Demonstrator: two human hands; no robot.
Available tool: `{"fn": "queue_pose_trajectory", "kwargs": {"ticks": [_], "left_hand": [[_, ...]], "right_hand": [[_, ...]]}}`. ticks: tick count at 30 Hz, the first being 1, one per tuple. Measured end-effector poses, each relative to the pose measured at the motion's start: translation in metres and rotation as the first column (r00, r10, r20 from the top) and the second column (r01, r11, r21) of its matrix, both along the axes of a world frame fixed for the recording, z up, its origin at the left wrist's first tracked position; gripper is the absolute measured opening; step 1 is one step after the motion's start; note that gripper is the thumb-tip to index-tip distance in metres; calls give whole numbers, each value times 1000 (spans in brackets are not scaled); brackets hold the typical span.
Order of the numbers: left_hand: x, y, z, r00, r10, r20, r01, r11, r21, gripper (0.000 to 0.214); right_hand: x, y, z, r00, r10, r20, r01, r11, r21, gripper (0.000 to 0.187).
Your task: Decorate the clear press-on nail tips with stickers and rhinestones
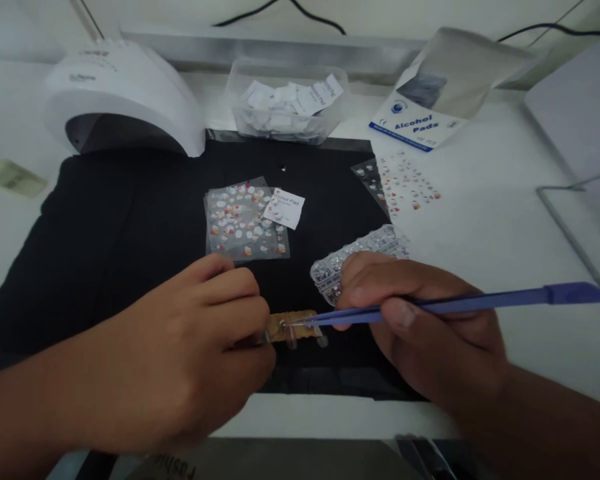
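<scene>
My right hand [425, 320] is closed around blue tweezers [460, 305], whose thin tips point left. Those tips reach a small wooden-coloured strip [305, 315] with a tiny shiny piece near them. Small clear nail tips [292, 337] stick out from the strip's near edge. The strip's left end lies in the curled fingers of my left hand [195, 353]; part of it is hidden there. Just behind my right hand sits a clear divided case [327, 273] of small rhinestones, partly covered by the fingers.
On the black mat [145, 213] lie clear sticker sheets [240, 227] and an alcohol pad packet [286, 208]. Behind stand a white nail lamp [125, 87], a plastic box [285, 127] of packets and an alcohol pads carton [430, 120]. More stickers [410, 183] lie right.
</scene>
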State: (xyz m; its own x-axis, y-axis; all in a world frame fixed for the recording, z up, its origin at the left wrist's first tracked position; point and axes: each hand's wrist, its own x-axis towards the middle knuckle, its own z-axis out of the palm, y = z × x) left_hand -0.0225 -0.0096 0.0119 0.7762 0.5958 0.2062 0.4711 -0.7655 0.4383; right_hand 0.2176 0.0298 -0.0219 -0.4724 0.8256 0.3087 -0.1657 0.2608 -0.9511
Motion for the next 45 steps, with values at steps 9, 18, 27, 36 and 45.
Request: {"fn": "queue_pose_trajectory", "kwargs": {"ticks": [9,18,27,36,45], "left_hand": [[6,-3,-3,1000,24,-2,-24,999,31,24],[7,-4,-8,999,39,-2,-38,999,27,19],[6,-3,-9,1000,21,-2,-21,995,-93,21],[7,-3,-7,999,5,-32,-9,992,-127,21],[-26,27,-20,836,536,121,-540,841,7,16]], "right_hand": [[-1,11,6,992,-101,-77,97,994,-48,17],[1,18,2,966,-194,-169,175,977,-124,14],[3,17,7,970,-199,-139,173,968,-180,16],[5,17,8,959,-236,-154,207,961,-181,18],[11,25,11,940,-274,-203,248,958,-143,19]]}}
